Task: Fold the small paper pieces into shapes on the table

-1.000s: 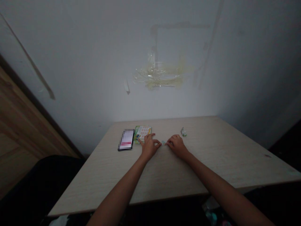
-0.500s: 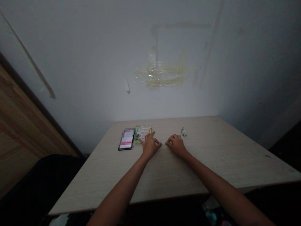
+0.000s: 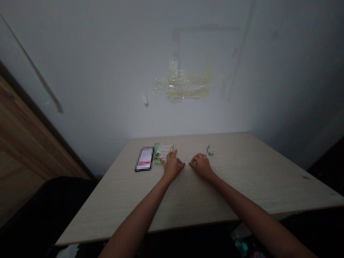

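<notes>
A small pale piece point(image 3: 186, 162), perhaps paper, lies at the table's middle between my hands; its exact kind is too small to make out. My left hand point(image 3: 172, 167) pinches its left end with thumb and forefinger, the other fingers spread over the edge of a printed green and white sheet point(image 3: 163, 149). On the other end, the fingertips of my right hand point(image 3: 202, 166) are pressed together. Beyond my right hand rests a small crumpled green and white wrapper point(image 3: 210, 150).
A phone point(image 3: 144, 158) with a lit, blurred screen lies left of the printed sheet. The pale wooden table point(image 3: 242, 179) meets a wall point(image 3: 120, 71) bearing peeling tape point(image 3: 185, 87). A dark chair-like shape point(image 3: 53, 211) stands at the left, beside a wooden panel point(image 3: 24, 136).
</notes>
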A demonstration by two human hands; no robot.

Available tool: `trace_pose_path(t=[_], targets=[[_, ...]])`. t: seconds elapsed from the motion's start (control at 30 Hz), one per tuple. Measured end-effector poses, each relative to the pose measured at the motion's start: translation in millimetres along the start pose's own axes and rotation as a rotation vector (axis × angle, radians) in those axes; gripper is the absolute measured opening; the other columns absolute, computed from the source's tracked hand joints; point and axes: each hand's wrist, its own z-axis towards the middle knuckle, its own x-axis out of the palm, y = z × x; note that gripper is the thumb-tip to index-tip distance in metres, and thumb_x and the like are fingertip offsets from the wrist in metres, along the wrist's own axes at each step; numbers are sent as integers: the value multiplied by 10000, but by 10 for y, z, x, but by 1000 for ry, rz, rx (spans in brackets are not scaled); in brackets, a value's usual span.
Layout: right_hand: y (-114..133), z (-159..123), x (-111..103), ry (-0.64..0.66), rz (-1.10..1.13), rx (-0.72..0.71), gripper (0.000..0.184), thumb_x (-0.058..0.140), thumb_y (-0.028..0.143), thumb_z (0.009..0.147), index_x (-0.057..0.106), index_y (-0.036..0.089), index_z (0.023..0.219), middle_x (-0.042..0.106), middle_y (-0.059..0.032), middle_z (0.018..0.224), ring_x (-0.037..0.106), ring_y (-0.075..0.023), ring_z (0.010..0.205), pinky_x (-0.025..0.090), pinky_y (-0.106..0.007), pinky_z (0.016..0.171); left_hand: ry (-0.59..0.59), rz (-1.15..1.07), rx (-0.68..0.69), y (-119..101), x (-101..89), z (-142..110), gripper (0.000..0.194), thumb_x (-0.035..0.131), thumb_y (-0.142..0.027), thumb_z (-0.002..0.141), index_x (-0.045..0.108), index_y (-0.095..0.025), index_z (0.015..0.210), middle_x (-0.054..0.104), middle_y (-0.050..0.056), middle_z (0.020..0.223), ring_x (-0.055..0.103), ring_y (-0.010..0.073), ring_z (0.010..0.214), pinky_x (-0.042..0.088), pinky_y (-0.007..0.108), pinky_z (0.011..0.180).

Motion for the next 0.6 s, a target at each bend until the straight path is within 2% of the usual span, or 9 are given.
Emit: trace_pose_path(t=[0.23, 0.3, 0.37, 0.5, 0.6], targets=[[27, -7, -16, 7, -11, 12, 176, 647, 365, 841, 696, 196, 852, 604, -104, 1047, 478, -257, 1051, 362, -352, 895, -1, 15, 26, 11, -5, -7, 145, 640, -395, 795, 711, -268, 786, 360, -45, 1535, 236, 329, 1423, 30, 777, 1047], [23, -12, -10, -6, 0, 10, 171, 650, 362, 837, 690, 195, 844, 603, -104, 1041, 481, -257, 1046, 364, -357, 895, -15, 3, 57, 22, -10, -9, 142, 644, -383, 797, 704, -323, 910, 352, -60, 1537, 239, 326, 1421, 43, 789, 1035], [10, -16, -5, -23, 22, 5, 164, 649, 356, 835, 676, 194, 831, 604, -100, 1027, 485, -255, 1037, 367, -364, 899, -19, 3, 90, 35, -12, -10, 221, 650, -379, 801, 684, -405, 1017, 341, -75, 1539, 237, 331, 1419, 36, 800, 1022], [-15, -34, -34, -76, 155, -36, 96, 620, 267, 841, 630, 191, 898, 629, -66, 981, 508, -229, 1008, 383, -360, 911, 4, 47, 134, 55, -17, -12, 216, 635, -415, 819, 691, -490, 1014, 341, -92, 1534, 223, 350, 1419, -3, 806, 1010], [1, -75, -98, -137, 276, -96, 132, 558, 162, 841, 599, 191, 963, 638, -49, 974, 528, -205, 998, 403, -338, 908, 23, 67, 130, 56, -29, -15, 223, 623, -436, 828, 689, -505, 1030, 352, -86, 1530, 231, 354, 1414, -2, 804, 1014]])
